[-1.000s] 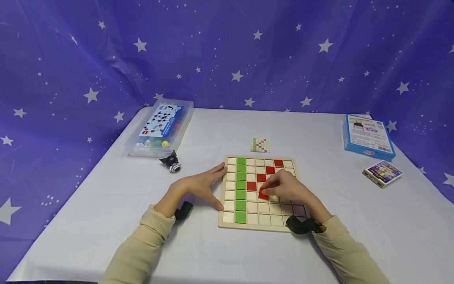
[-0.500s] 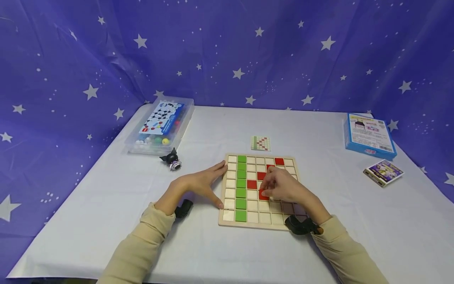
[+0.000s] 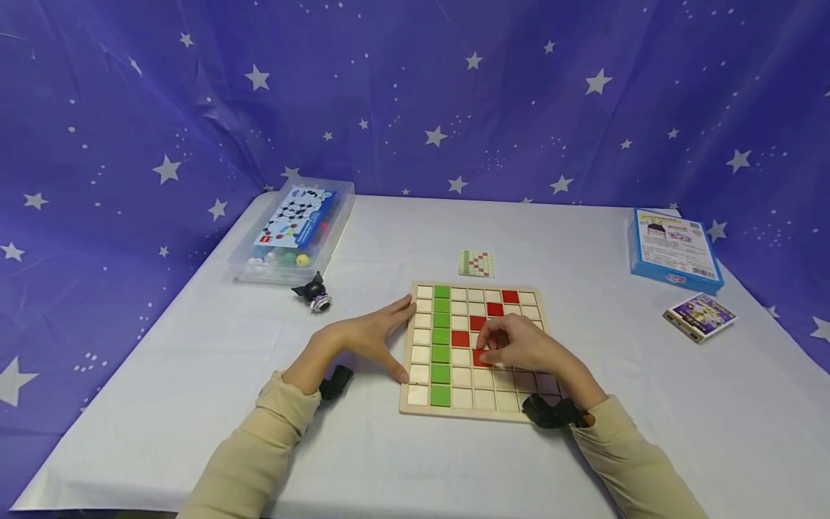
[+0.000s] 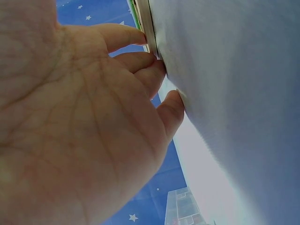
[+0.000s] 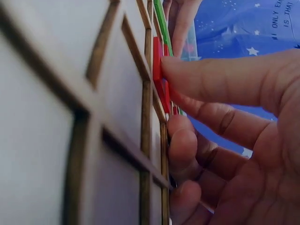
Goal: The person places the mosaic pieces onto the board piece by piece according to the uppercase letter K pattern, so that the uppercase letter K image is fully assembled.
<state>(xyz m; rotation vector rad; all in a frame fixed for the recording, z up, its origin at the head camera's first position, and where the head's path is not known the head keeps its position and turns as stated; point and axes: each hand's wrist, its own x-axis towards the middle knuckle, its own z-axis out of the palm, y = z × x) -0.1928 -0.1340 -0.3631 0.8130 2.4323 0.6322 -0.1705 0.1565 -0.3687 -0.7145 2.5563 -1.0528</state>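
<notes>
A wooden grid board (image 3: 404, 404) lies on the table, with a column of green tiles (image 3: 441, 355) near its left side and a diagonal of red tiles (image 3: 460, 338). My left hand (image 3: 366, 340) is spread along the board's left edge, its fingertips and thumb touching the frame. Over the middle of the grid, my right hand (image 3: 521, 344) has thumb and curled fingers at one red tile (image 3: 481, 358). In the right wrist view the thumb (image 5: 206, 77) lies against this red tile (image 5: 157, 61), which stands slightly proud of the grid. Part of the index fingertip is hidden there.
Behind the board lies a small pattern card (image 3: 476, 264). A clear plastic case (image 3: 292, 231) and a black figurine (image 3: 314, 293) are at the left. To the right are a blue box (image 3: 674, 249) and a small purple box (image 3: 700, 316).
The red tile under my right hand was tilted and now lies flatter in its cell. My right fingers have shifted slightly over it. The left hand stays in place.
</notes>
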